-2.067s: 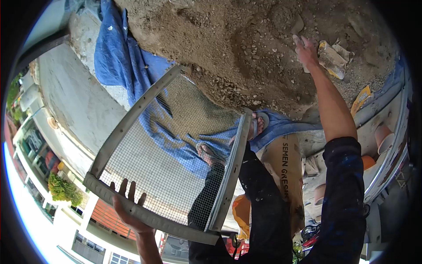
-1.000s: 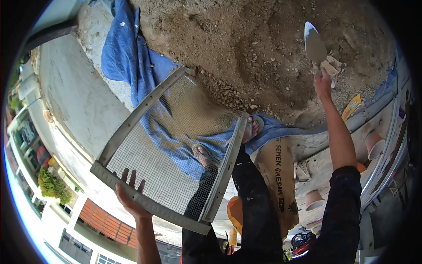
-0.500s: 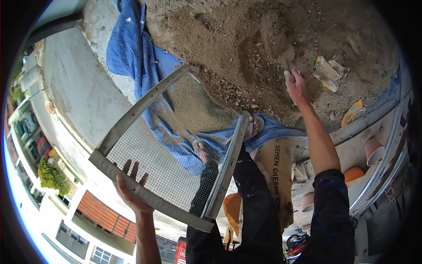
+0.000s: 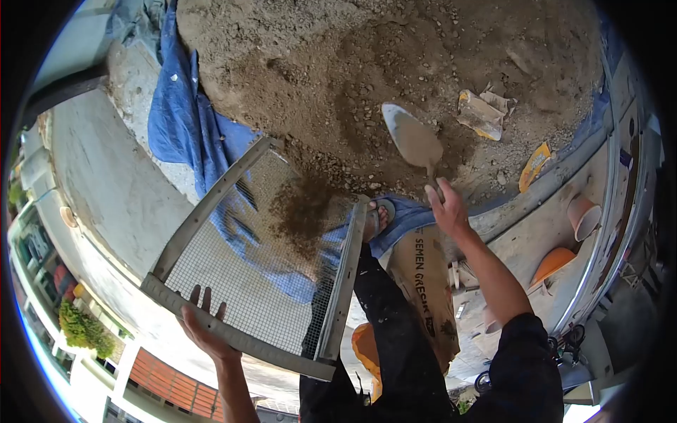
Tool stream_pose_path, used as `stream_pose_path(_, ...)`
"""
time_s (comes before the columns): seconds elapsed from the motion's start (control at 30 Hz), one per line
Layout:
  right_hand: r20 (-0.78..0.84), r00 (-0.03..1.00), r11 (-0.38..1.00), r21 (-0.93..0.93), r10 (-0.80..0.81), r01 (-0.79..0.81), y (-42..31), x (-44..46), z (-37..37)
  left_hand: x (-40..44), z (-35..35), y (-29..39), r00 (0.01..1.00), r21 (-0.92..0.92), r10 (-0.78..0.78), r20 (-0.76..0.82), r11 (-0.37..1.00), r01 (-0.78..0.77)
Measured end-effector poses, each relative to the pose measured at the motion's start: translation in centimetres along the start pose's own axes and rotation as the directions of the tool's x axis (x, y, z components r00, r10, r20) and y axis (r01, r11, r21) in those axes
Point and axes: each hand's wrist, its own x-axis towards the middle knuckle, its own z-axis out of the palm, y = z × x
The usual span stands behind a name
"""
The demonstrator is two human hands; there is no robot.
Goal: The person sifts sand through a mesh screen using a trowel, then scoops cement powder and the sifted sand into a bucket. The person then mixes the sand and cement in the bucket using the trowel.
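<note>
My left hand [image 4: 210, 334] grips the near bar of a framed wire-mesh sieve [image 4: 247, 342], with its fingers showing past the bar against the mesh. The sieve slants, its far end resting at the edge of a sand and gravel pile [image 4: 331, 70]. A dark clump of sand [image 4: 302, 211] is spread over the upper part of the mesh. In my right hand [image 4: 451, 211] is the handle of a trowel [image 4: 415, 139], its leaf-shaped blade dusty and held over the pile's near edge, right of the sieve.
A blue tarp [image 4: 173, 106] lies under the pile and sieve. One sandalled foot [image 4: 381, 215] stands beside the sieve's right rail. A brown cement bag [image 4: 423, 296] lies right of my legs. Torn paper [image 4: 483, 114], a yellow scrap [image 4: 534, 166] and a bucket [image 4: 583, 217] are farther right.
The trowel has come up out of the pile and towards me, its blade now in full view. Sand now appears on or over the mesh. My left hand stays on the sieve.
</note>
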Motion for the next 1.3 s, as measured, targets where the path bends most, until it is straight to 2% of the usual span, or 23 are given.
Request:
stream_pose_path(0.03,0.189,0.943,0.958,0.036,0.274,-0.285,2.0,3.4,-1.7,0.0,0.2,-0.1,1.000,0.026,0.017,-0.018,1.000,-0.016)
stream_pose_path(0.07,0.159,0.934,0.942,0.050,0.321,-0.332,5.6,6.1,-1.7,0.0,0.3,-0.1,0.999,0.055,0.035,-0.039,0.998,-0.033)
stream_pose_path(0.1,-0.016,0.987,0.985,-0.063,0.158,-0.159,10.4,8.4,-0.6,-0.2,0.6,0.1,0.998,0.081,0.042,-0.041,0.996,-0.038)
stream_pose_path(0.13,-0.122,0.991,0.975,-0.207,0.061,-0.085,15.1,10.5,0.9,0.1,-0.1,-0.5,0.997,0.119,0.073,-0.004,0.990,-0.072)
stream_pose_path(0.23,0.074,0.978,0.966,-0.190,0.195,-0.178,14.3,15.7,3.5,0.7,-1.9,-1.9,0.992,0.183,0.125,0.025,0.975,-0.127)
stream_pose_path(0.3,0.144,0.966,0.976,-0.063,0.215,-0.208,12.0,18.4,7.8,0.9,-2.9,-3.1,0.861,0.304,0.422,0.284,0.812,-0.498)
stream_pose_path(0.33,0.136,0.966,0.975,0.003,0.221,-0.223,11.5,19.0,9.8,0.7,-2.5,-2.8,0.864,0.309,0.416,0.285,0.813,-0.494)
stream_pose_path(0.37,0.135,0.965,0.974,0.005,0.224,-0.226,9.9,18.8,10.7,0.6,-1.6,-2.1,0.935,0.271,0.307,0.176,0.898,-0.346)
stream_pose_path(0.4,0.196,0.917,0.891,0.237,0.347,-0.388,7.8,18.5,11.4,0.4,-1.2,-1.4,0.981,0.217,0.184,0.070,0.957,-0.195)
stream_pose_path(0.43,0.285,0.851,0.728,0.442,0.441,-0.525,6.7,18.0,11.7,0.1,-1.3,-1.4,0.917,0.270,0.331,0.222,0.883,-0.384)
stream_pose_path(0.47,0.283,0.855,0.725,0.453,0.435,-0.519,5.8,17.6,11.5,-0.1,-1.2,-1.2,0.954,0.232,0.261,0.148,0.929,-0.290)
stream_pose_path(0.53,0.439,0.826,0.463,0.685,0.354,-0.562,5.4,16.3,11.0,-0.4,0.0,-0.1,0.992,0.145,0.115,0.043,0.982,-0.121)
stream_pose_path(0.67,0.335,0.857,0.642,0.568,0.391,-0.515,4.9,13.1,8.5,-0.4,0.4,0.4,1.000,0.037,0.012,0.021,0.999,-0.013)
stream_pose_path(0.73,0.201,0.870,0.749,0.446,0.450,-0.490,2.8,10.3,6.9,-0.7,1.0,1.3,0.999,0.007,-0.022,0.023,1.000,0.022)
stream_pose_path(0.77,-0.064,0.976,0.951,0.245,0.210,-0.189,2.9,8.6,7.3,-0.8,1.1,1.3,0.999,-0.025,-0.030,0.016,0.999,0.030)
stream_pose_path(0.8,-0.253,0.961,0.994,-0.047,-0.110,0.101,3.0,6.7,7.7,-0.6,0.8,1.1,0.999,-0.045,-0.026,0.047,0.999,0.028)
stream_pose_path(0.87,0.055,0.998,0.989,0.137,0.040,-0.047,-4.6,2.7,4.2,-0.6,0.8,1.0,1.000,-0.071,-0.006,0.023,0.997,0.007)
stream_pose_path(0.93,0.220,0.976,0.982,0.185,-0.013,-0.028,-7.9,-1.9,4.6,-0.6,0.7,0.9,0.999,-0.115,0.006,0.043,0.993,-0.001)
stream_pose_path(0.97,0.153,0.977,0.978,0.168,-0.149,0.123,-10.2,-4.4,4.8,-0.6,0.6,0.9,0.998,-0.126,0.010,0.063,0.992,-0.002)
stream_pose_path(1.03,0.329,0.920,0.972,0.166,-0.212,0.165,-15.2,-8.3,3.3,-0.4,0.4,0.9,0.995,-0.137,0.032,0.099,0.990,-0.018)
stream_pose_path(1.07,0.332,0.900,0.953,0.204,-0.283,0.224,-16.4,-10.0,3.2,-0.4,0.3,0.9,0.994,-0.138,0.040,0.102,0.990,-0.026)
stream_pose_path(1.2,0.348,0.889,0.951,0.188,-0.296,0.244,-18.2,-11.7,0.2,0.0,0.2,0.5,0.994,-0.137,0.047,0.099,0.990,-0.033)
stream_pose_path(1.3,0.205,0.969,0.987,0.107,-0.141,0.121,-11.7,-8.7,-0.3,-0.6,0.4,1.1,0.995,-0.092,0.036,0.096,0.995,-0.027)
